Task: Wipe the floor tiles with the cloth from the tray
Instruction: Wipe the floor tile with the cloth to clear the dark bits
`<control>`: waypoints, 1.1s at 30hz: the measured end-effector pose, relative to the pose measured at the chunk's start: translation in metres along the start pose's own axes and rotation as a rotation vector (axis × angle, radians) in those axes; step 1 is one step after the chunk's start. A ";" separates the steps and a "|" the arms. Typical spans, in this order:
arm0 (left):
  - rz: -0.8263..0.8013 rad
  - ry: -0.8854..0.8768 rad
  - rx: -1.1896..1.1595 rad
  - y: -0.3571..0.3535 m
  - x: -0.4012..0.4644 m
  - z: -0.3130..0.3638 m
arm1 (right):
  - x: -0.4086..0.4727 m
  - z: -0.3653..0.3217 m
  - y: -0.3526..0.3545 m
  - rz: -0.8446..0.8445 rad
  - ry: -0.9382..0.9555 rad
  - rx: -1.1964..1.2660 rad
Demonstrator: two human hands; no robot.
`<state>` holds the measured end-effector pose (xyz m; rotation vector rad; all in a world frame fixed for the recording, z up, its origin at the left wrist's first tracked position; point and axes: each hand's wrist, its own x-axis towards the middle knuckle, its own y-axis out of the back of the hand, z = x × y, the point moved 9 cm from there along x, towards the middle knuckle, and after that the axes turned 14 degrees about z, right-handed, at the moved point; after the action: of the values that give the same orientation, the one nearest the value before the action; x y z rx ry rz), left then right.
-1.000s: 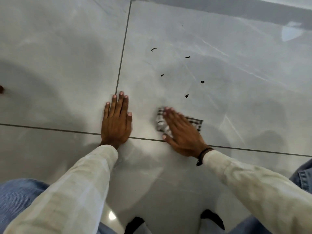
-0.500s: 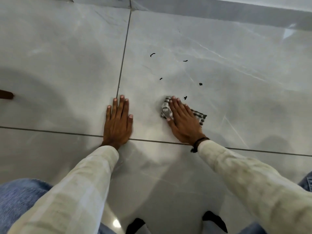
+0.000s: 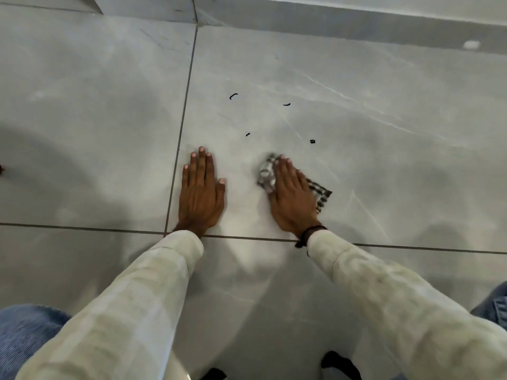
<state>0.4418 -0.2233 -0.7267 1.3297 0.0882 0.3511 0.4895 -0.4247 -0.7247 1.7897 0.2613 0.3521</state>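
Observation:
A small black-and-white checked cloth (image 3: pixel 265 174) lies crumpled on the grey marbled floor tile (image 3: pixel 384 165). My right hand (image 3: pixel 291 200) presses flat on it, fingers pointing away from me, and cloth shows on both sides of the palm. My left hand (image 3: pixel 201 193) rests flat and empty on the same tile, just right of the grout line (image 3: pixel 181 124). Several small black marks dot the tile beyond the cloth; the nearest are one (image 3: pixel 247 134) and another (image 3: pixel 312 141). No tray is in view.
A pale skirting edge (image 3: pixel 329 20) runs along the far side of the floor. My knees in blue jeans (image 3: pixel 27 335) and a foot in a black sock (image 3: pixel 340 363) sit at the bottom. A cross grout line (image 3: pixel 411 247) passes under my wrists.
My right hand pushed the cloth forward, away from me, and turned it slightly. One black mark that sat just ahead of the cloth no longer shows. The left hand stayed planted.

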 end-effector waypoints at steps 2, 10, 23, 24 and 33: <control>0.010 0.026 0.037 -0.002 0.001 -0.005 | -0.019 -0.006 -0.001 -0.050 0.193 0.001; 0.038 0.002 0.092 -0.008 -0.002 -0.011 | 0.023 0.049 0.005 -0.019 -0.083 -0.021; 0.058 0.002 0.098 -0.008 -0.001 -0.012 | 0.040 0.060 0.010 -0.002 -0.129 -0.029; 0.058 0.002 0.097 -0.008 -0.001 -0.012 | 0.040 0.049 0.007 -0.014 -0.080 -0.034; 0.085 -0.006 0.115 -0.007 -0.001 -0.012 | 0.065 0.103 0.018 0.003 -0.181 -0.054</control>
<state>0.4393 -0.2139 -0.7364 1.4512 0.0480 0.4192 0.5876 -0.4988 -0.7241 1.7564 0.1196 0.1956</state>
